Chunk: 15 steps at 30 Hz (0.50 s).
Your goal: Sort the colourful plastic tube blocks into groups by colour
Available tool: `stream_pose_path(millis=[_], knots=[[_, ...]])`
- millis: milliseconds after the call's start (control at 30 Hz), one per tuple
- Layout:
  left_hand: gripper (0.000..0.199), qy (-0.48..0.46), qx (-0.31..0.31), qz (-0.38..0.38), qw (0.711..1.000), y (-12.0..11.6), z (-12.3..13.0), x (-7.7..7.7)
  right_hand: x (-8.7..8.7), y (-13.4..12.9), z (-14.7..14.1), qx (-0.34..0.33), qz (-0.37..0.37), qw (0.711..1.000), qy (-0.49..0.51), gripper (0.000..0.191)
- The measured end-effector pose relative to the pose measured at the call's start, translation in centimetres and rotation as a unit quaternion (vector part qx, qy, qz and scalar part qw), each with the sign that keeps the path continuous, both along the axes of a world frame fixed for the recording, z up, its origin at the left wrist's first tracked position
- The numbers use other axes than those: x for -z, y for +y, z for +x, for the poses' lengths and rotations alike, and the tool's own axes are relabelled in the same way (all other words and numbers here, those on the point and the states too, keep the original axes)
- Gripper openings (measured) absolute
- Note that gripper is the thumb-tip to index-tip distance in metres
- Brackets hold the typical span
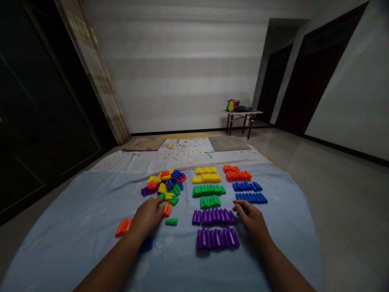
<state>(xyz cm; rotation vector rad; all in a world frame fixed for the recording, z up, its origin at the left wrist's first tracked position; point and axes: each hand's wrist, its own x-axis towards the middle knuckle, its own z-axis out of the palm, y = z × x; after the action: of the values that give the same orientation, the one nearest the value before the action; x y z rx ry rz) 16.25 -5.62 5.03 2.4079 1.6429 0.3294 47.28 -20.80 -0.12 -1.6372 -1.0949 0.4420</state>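
My left hand [149, 213] is at the near edge of a mixed pile of small plastic tapered tubes [170, 182], coloured yellow, orange, green, blue and purple. Its fingertips, slightly apart, are beside a pair of orange tubes [167, 209] and a green tube [162, 195]; contact is unclear. A single green tube [172, 222] lies right of this hand. My right hand [251, 217] has thumb and forefinger apart, close to the right end of a row of purple tubes [217, 217]. No tube shows in it. Nearer me lies a second purple row [217, 238].
Sorted rows of green [209, 190], yellow [207, 178], orange [238, 175] and blue tubes [251, 198] lie farther off. Beside my left forearm are orange tubes [124, 227] and a partly hidden blue one [146, 244]. Two flat boards [144, 144] lie at the cloth-covered table's far end.
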Motion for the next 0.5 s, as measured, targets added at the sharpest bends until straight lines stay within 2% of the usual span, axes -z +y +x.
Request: stream_pose_path(millis=[100, 200, 367, 500], knots=[[0.043, 0.0, 0.046, -0.008, 0.999, 0.1, -0.4, -0.3, 0.0, 0.0, 0.0, -0.003, 0.006, 1.0, 0.001, 0.036], [0.047, 0.018, 0.069, -0.058, 0.996, 0.6, -0.7, -0.1, -0.2, 0.0, -0.1, 0.0, 0.016, 1.0, 0.001, 0.035], [0.049, -0.004, 0.062, -0.059, 0.996, 1.7, -0.8, 1.1, -0.5, 0.1, -0.2, 0.007, 0.035, 0.999, 0.004, 0.034], [0.047, -0.05, 0.04, -0.057, 0.996, 1.9, -0.3, 0.9, -0.5, 0.3, -0.2, 0.01, 0.04, 0.999, -0.005, 0.034]])
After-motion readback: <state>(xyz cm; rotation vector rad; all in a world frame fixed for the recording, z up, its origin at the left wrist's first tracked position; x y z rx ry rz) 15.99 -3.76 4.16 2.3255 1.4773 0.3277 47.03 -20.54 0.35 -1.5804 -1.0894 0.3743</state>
